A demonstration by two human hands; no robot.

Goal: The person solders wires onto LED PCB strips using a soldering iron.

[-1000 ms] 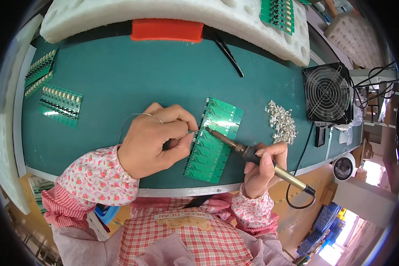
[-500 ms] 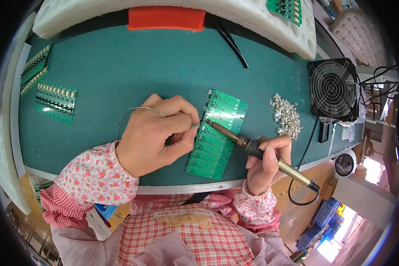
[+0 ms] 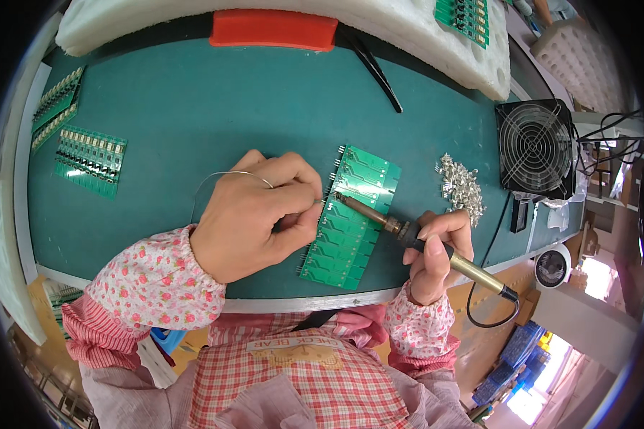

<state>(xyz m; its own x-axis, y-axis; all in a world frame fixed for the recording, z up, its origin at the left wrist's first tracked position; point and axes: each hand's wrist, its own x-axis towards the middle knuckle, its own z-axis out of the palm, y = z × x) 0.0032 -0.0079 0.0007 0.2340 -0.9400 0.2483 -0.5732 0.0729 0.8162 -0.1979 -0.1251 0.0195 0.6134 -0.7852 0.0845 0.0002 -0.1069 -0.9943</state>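
A green circuit board panel (image 3: 347, 232) lies on the green bench mat, a row of metal pins along its left edge. My right hand (image 3: 440, 250) is closed round the handle of a soldering iron (image 3: 372, 213), whose tip rests on or just over the panel near its left edge. At that same edge my left hand (image 3: 265, 214) pinches a thin solder wire (image 3: 211, 176), which loops back over the knuckles toward the wrist. The fingertips hide the wire's end, and I cannot tell whether it touches the iron's tip.
Small silvery parts (image 3: 461, 189) are heaped to the right, beside a black fan (image 3: 537, 146). Black tweezers (image 3: 374, 69) lie at the back near a red block (image 3: 273, 30) and white foam (image 3: 386, 21). Populated boards (image 3: 91, 159) lie at the left.
The view has shifted slightly. My right hand and the iron sit a little further right, with the tip still by the same pins. The left hand keeps its pinch.
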